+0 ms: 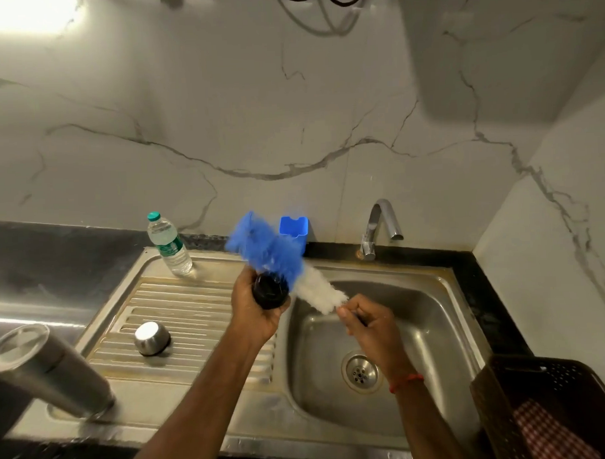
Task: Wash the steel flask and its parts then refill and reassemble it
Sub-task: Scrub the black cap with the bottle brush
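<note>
Left hand [259, 311] curls round the black stopper [269, 294] over the sink [421, 328] edge, right hand [366, 325] grips the brush [313, 290] handle (flask [49, 372] stands left of the sink), so I'd twist bristles into every groove.

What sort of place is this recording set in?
Most likely a home kitchen: a steel sink with ribbed drainboard, a tap on a dark counter, a marble-look wall behind. The left hand holds a black flask part, the right hand a bottle brush.

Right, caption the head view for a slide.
Left hand grips black lid; right hand works bottle brush against it.
</note>
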The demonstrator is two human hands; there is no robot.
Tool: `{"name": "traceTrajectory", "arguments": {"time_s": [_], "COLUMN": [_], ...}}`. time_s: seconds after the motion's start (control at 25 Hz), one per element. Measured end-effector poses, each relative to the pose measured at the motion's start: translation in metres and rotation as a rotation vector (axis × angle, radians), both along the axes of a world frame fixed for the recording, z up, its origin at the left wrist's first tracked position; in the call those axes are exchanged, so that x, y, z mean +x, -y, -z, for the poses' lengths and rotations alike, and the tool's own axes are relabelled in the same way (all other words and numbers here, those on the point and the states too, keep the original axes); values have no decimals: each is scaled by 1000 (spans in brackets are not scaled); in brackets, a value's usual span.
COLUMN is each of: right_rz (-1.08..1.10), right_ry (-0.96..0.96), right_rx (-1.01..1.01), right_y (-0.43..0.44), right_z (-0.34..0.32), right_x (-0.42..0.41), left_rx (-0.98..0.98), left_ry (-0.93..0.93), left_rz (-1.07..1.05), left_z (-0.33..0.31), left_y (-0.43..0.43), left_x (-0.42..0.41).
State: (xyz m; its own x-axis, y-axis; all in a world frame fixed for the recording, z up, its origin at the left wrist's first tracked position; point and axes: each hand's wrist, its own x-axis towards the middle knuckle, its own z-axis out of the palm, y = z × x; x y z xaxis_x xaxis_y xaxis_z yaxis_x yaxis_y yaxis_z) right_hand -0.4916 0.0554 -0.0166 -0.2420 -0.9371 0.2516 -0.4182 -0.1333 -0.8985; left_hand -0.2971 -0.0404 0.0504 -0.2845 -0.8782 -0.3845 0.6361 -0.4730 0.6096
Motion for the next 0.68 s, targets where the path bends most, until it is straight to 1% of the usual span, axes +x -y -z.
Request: {"name": "traceTrajectory", "arguments": {"time_s": [0.08, 0.2, 0.28, 0.4, 0.48, 0.56, 0.68], "right_rz": [6, 18, 19, -74, -76, -24, 8], "right_ry": [18, 86, 35, -107, -129, -73, -30], "right_rx": [2, -60, -47, -77, -86, -53, -18], "right_y": [2, -13, -6, 25, 31, 20, 27], "right_z": [2, 8, -3, -26, -22, -10, -7], "right_x": [6, -25, -29, -3, -4, -14, 9], "left_rx": [-8, 7, 73, 216, 262, 246, 183], "left_ry": [32, 134, 226, 273, 302, 322, 343], "left_rz": [26, 116, 204, 317, 331, 334, 362], "left_z": [-6, -16, -16, -17, -16, -18, -23], "left_y": [5, 17, 19, 20, 31, 42, 47], "left_x": [-1, 9, 11, 18, 30, 42, 41]}}
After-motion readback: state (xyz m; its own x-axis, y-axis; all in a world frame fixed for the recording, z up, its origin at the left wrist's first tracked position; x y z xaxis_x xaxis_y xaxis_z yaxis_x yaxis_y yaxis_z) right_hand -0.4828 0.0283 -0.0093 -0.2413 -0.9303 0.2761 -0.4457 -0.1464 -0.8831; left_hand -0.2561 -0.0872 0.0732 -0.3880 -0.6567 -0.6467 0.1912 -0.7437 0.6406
